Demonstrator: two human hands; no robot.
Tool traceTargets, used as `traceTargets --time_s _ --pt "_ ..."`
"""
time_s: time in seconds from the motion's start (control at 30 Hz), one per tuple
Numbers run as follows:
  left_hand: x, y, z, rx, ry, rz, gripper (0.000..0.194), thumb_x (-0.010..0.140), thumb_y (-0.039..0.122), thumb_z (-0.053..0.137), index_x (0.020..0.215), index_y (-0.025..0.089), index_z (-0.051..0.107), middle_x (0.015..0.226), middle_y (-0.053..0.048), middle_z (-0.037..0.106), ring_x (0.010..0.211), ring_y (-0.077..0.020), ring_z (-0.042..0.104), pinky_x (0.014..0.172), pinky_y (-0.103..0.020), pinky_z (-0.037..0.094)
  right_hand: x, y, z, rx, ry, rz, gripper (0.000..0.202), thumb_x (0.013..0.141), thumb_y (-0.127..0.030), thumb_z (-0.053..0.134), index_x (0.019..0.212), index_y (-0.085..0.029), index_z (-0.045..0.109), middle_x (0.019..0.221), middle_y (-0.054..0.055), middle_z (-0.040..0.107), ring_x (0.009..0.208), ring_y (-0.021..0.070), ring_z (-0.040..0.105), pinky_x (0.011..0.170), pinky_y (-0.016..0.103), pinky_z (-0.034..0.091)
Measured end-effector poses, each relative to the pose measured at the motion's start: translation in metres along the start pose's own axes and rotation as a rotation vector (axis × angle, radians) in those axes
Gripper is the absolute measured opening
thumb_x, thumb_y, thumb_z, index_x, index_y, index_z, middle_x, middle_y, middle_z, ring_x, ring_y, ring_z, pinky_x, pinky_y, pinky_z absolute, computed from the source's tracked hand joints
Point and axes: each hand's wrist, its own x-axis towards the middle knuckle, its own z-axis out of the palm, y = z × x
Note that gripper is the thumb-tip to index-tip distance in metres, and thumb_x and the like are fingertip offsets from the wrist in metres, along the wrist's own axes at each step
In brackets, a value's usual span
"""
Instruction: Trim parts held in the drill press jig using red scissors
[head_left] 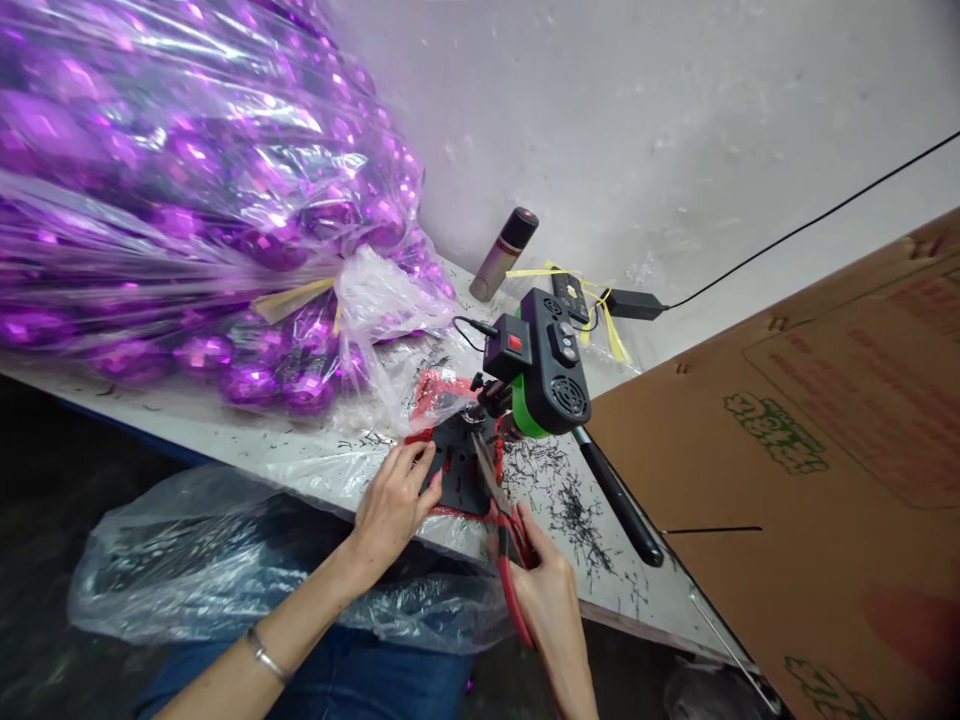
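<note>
My right hand (541, 575) grips the red handles of a pair of scissors (512, 570), whose blades point up and away over a black plate (459, 470). My left hand (397, 497) is at the plate's left edge, fingertips bent together against it; whatever they may pinch is too small to make out. The plate is the base of a black and green machine (551, 365) with a red switch and a black lever (619, 500). Red material (442, 385) lies around the base.
Clear bags of shiny purple balls (187, 200) fill the left. Black clippings (581, 520) lie scattered on the white table (622, 585). A spray can (504, 255) stands by the wall. A cardboard box (810, 430) borders the right. Plastic sheeting (225, 560) hangs at the front edge.
</note>
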Motion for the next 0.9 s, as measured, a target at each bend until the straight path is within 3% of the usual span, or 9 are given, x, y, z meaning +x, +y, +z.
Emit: traceTargets --time_s 0.1,0.27,0.43,0.73,0.9 --pt "0.000 0.000 0.000 0.000 -0.010 0.000 0.030 0.093 0.020 0.052 0.120 0.010 0.058 0.107 -0.013 0.064 0.101 -0.0263 0.060 0.089 -0.044 0.056 -0.012 0.004 -0.008 0.000 -0.051 0.009 0.069 0.064 -0.036 0.069 0.128 -0.010 0.063 0.112 0.011 0.073 0.105 0.0309 0.070 0.088 0.035 0.058" --pt "-0.001 0.000 0.001 0.006 -0.004 -0.008 0.029 0.093 0.020 0.053 0.120 0.011 0.059 0.108 -0.013 0.064 0.101 -0.0261 0.060 0.089 -0.044 0.056 -0.023 0.003 -0.018 0.049 0.040 -0.058 0.067 0.068 -0.040 0.068 0.128 -0.012 0.063 0.125 0.011 0.068 0.107 0.0281 0.069 0.085 0.031 0.059" --pt "-0.001 0.000 0.001 0.007 0.008 -0.002 0.029 0.093 0.021 0.052 0.119 0.011 0.059 0.107 -0.013 0.065 0.100 -0.0258 0.061 0.088 -0.042 0.057 -0.013 -0.001 -0.010 -0.047 0.069 -0.145 0.065 0.072 -0.036 0.066 0.134 -0.017 0.059 0.121 0.009 0.070 0.103 0.0269 0.070 0.085 0.032 0.058" --pt "-0.001 0.000 0.001 0.023 -0.003 0.000 0.029 0.093 0.021 0.052 0.119 0.012 0.060 0.108 -0.012 0.065 0.101 -0.0258 0.061 0.089 -0.043 0.056 -0.021 0.001 -0.012 -0.226 0.155 -0.246 0.060 0.077 -0.036 0.059 0.134 -0.016 0.058 0.110 0.009 0.073 0.085 0.0228 0.073 0.071 0.029 0.057" --pt "-0.001 0.000 0.001 0.010 -0.007 -0.004 0.030 0.093 0.021 0.052 0.120 0.011 0.059 0.107 -0.013 0.065 0.101 -0.0258 0.060 0.088 -0.043 0.057 -0.018 -0.005 -0.008 -0.282 0.204 -0.326 0.059 0.079 -0.035 0.055 0.133 -0.014 0.058 0.110 0.011 0.073 0.088 0.0236 0.072 0.072 0.030 0.057"
